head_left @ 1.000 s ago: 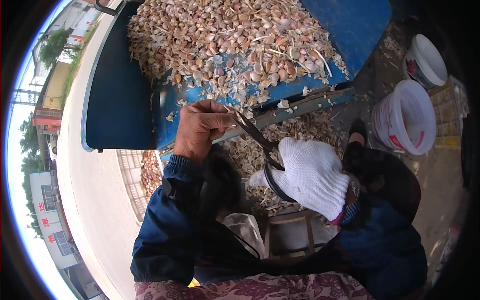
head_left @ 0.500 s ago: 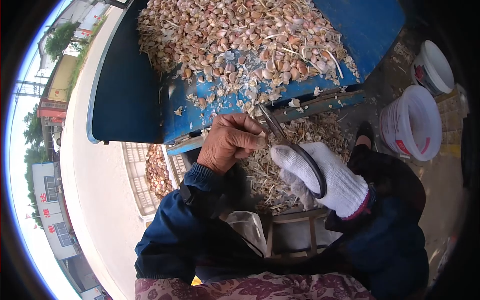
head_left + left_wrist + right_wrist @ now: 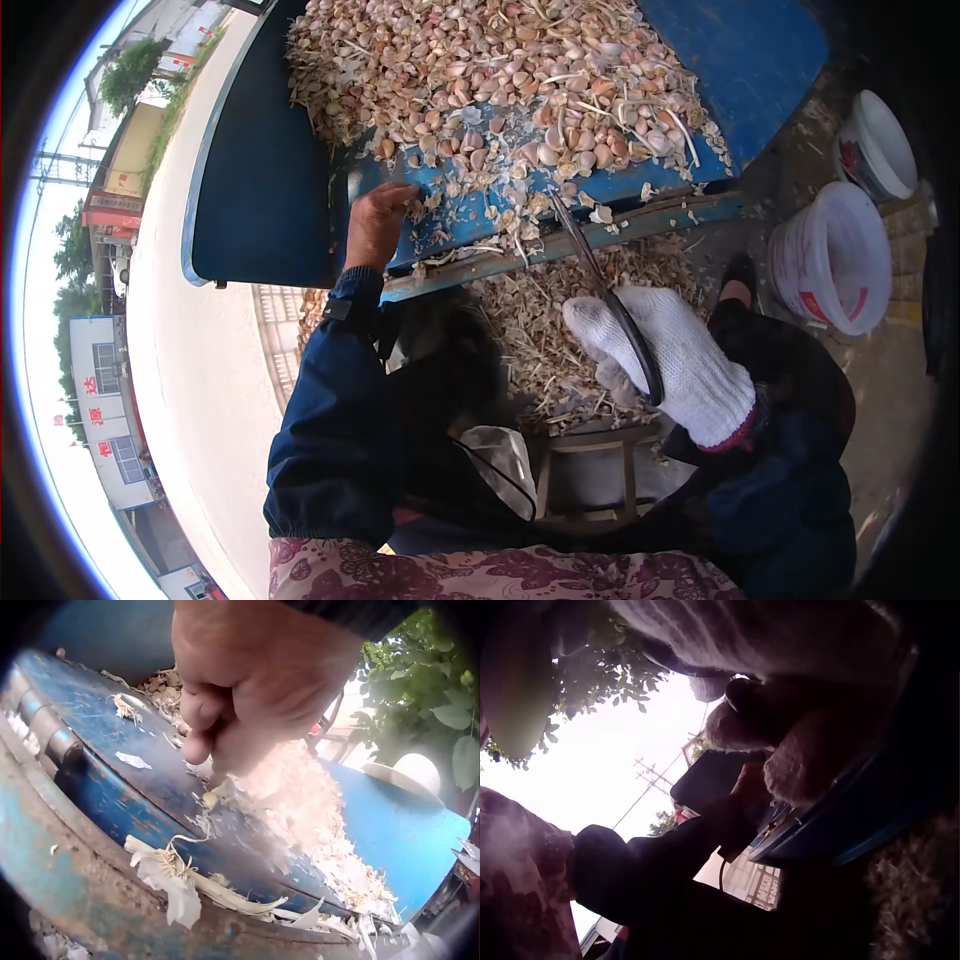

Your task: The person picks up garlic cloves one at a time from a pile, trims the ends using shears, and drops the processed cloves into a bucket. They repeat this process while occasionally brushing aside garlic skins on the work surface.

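My bare left hand [image 3: 375, 228] reaches over the front of a blue metal tray [image 3: 262, 210], left of the loose garlic cloves [image 3: 480, 75]. In the left wrist view its fingers are curled, with the fingertips right at a small pale piece [image 3: 210, 799]; I cannot tell whether they pinch it. My right hand [image 3: 690, 375], in a white knitted glove, grips dark scissors [image 3: 578, 232] by the handles. The blades lie together and point up toward the tray's front edge. Beside the edge lies a dry garlic stalk [image 3: 232, 897] with papery skin.
Dry stalks and skins [image 3: 560, 350] are heaped below the tray. At the right stand two white buckets [image 3: 790, 260], and a plastic crate [image 3: 280, 325] sits at the left. A small wooden-framed stool [image 3: 628, 475] is near my legs.
My left hand has left the scissors' tips and moved left onto the tray. The right hand has drawn slightly back to the right, and the scissors' blades have come together.
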A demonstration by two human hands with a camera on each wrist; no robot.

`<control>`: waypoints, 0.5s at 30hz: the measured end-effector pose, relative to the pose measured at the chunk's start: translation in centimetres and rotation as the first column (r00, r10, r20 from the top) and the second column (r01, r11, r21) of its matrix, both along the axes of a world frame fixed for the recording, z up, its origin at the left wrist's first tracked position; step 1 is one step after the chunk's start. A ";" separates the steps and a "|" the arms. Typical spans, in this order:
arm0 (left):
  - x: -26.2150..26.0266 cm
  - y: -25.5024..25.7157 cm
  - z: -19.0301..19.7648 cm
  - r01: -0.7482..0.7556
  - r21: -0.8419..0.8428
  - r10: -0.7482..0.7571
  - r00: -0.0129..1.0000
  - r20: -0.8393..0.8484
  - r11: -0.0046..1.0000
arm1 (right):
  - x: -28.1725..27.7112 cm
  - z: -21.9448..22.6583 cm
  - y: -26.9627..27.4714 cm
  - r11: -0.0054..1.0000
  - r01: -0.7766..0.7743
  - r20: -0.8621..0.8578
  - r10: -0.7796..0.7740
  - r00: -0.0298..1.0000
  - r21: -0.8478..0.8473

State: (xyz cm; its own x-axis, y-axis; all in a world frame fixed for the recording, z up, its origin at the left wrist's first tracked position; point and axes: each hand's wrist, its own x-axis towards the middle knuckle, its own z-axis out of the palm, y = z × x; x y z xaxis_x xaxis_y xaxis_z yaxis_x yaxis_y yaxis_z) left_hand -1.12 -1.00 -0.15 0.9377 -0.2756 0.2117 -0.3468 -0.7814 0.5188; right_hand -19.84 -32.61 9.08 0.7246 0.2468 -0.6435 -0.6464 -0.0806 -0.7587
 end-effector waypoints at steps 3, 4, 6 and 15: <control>-0.5 -0.4 -0.1 0.129 0.132 -0.137 0.989 0.057 0.983 | -0.1 -0.6 -0.4 0.998 0.016 0.024 -0.018 1.000 0.065; -0.5 -0.4 -0.1 0.157 0.176 -0.178 0.978 0.110 0.972 | -0.1 -0.6 -0.4 0.998 0.017 0.023 -0.019 1.000 0.065; -0.6 -0.7 -0.1 0.182 0.219 -0.220 0.962 0.164 0.959 | 0.1 -0.4 -0.4 0.998 -0.057 0.094 0.060 0.994 -0.031; -1.3 -2.0 0.2 0.103 0.220 -0.130 0.985 0.110 0.970 | 0.1 -1.7 0.5 0.851 -0.043 0.504 0.351 0.790 -0.524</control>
State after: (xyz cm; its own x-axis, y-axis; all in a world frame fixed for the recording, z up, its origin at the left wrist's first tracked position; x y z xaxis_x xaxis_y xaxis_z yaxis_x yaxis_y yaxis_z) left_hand -2.42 -2.97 0.06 0.8671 -0.4323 0.2474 -0.4923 -0.8196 0.2932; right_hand -19.74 -32.13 7.38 0.9553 0.2117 -0.2065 -0.0426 -0.5924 -0.8045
